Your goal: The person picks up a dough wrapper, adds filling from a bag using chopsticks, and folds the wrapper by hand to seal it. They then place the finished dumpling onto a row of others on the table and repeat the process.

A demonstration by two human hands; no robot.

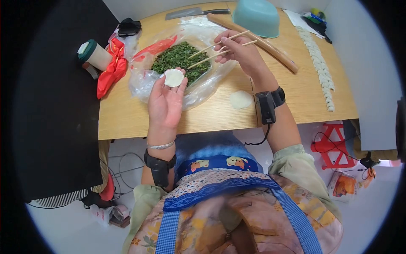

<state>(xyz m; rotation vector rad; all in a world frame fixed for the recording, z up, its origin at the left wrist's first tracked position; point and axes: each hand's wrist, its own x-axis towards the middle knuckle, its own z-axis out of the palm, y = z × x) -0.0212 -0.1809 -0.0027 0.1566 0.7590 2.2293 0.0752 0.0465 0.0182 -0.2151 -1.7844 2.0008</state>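
Note:
On the fingers of my left hand, palm up, lies a round dumpling wrapper. My right hand grips a pair of chopsticks, which point down and left. Their tips reach over the chopped green filling, which sits in a clear plastic bag spread open on the table. The left hand is at the near edge of this filling and hides part of it. Another round wrapper lies flat on the wood, below my right hand and beside the forearm.
Behind are a cleaver, a rolling pin and a turquoise basin. A row of folded dumplings runs along the right side. A tumbler and a red bag stand at the left. The table's front edge is near me.

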